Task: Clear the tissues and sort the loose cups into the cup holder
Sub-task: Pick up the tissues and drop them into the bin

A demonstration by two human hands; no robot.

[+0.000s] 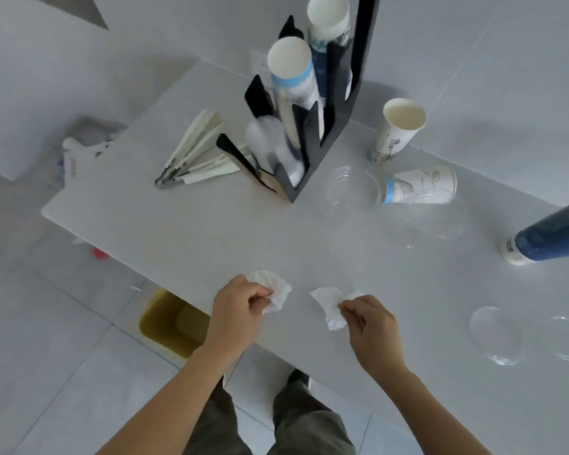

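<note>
Near the front edge of the white table (184, 231), my left hand (235, 310) pinches a crumpled white tissue (275, 289). My right hand (373, 326) pinches a second crumpled tissue (329, 305) beside it. The black cup holder (312, 133) stands at the back with stacks of paper and clear cups in its slots. Loose cups lie to its right: an upright white paper cup (396, 133), a white paper cup on its side (419, 185), a dark blue cup on its side (549, 236), and clear plastic cups (350, 190) (436, 213) (496, 334).
A bundle of wrapped utensils or straws (194, 152) lies left of the holder. A yellow bin (171, 323) stands on the floor under the table's front left edge. More items sit on the floor at the left (79, 152).
</note>
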